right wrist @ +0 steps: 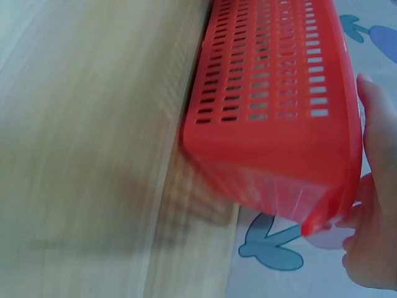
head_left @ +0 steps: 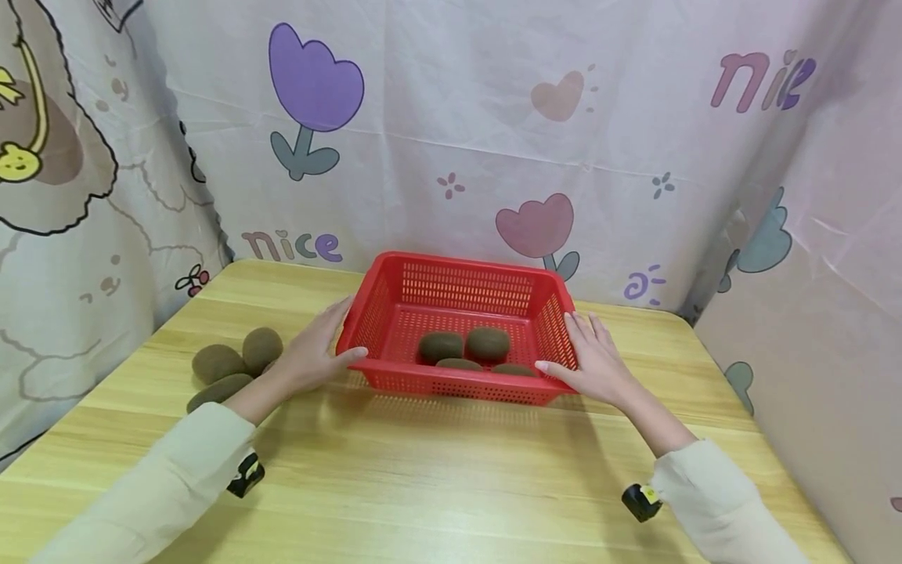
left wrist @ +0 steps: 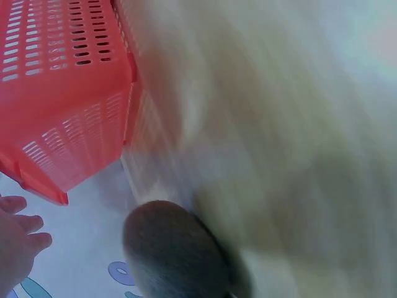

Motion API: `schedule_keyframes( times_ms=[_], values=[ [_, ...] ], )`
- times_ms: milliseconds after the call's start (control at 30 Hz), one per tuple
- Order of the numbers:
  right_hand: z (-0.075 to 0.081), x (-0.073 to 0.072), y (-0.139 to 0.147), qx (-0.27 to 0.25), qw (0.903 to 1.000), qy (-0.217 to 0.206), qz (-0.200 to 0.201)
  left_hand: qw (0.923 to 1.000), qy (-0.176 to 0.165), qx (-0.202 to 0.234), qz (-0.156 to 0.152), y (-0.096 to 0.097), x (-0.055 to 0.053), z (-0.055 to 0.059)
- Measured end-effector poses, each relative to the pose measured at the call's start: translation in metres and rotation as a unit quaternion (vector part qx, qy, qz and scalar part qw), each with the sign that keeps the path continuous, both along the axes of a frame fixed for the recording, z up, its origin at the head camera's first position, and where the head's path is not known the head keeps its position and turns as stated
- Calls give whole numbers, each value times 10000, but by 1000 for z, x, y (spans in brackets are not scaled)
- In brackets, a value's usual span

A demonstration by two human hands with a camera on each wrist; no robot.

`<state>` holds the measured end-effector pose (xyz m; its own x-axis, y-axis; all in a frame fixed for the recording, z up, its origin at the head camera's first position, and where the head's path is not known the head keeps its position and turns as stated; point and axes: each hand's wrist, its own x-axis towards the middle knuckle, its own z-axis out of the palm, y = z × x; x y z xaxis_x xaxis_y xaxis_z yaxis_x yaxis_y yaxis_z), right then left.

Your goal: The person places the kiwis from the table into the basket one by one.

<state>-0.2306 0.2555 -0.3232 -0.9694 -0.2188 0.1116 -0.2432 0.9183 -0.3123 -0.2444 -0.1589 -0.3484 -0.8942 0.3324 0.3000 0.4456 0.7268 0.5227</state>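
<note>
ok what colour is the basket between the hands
The basket is red all over; the head view shows it best.

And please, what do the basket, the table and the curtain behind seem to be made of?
Basket: almost surely plastic, slightly shiny; even red colour, regular slots.
Table: wood or wood-print laminate, softly glossy; grain and reflected light show, but I cannot tell which.
Curtain: probably fabric, mostly matte; creases and folds show.

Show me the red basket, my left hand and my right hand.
Red basket [head_left: 465,288]: head view, far inner wall.
Left hand [head_left: 312,356]: head view, back of the hand.
Right hand [head_left: 597,363]: head view, back of the hand.
</note>
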Motion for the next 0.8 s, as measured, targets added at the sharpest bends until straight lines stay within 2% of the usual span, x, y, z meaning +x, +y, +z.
schedule_keyframes(
  times_ms=[233,367,533,800],
  values=[
    [-3,4,13,53,9993,-360,-11,9984,483,-141,262,-19,15,-9],
    [-3,5,17,169,9985,-514,-30,9979,391,-245,457,-30,20,-15],
    [-2,7,19,254,9981,-559,12,9956,285,-575,678,-43,25,-22],
    [-2,5,20,352,9982,-478,90,9885,881,-1097,546,-66,26,-37]
  ],
)
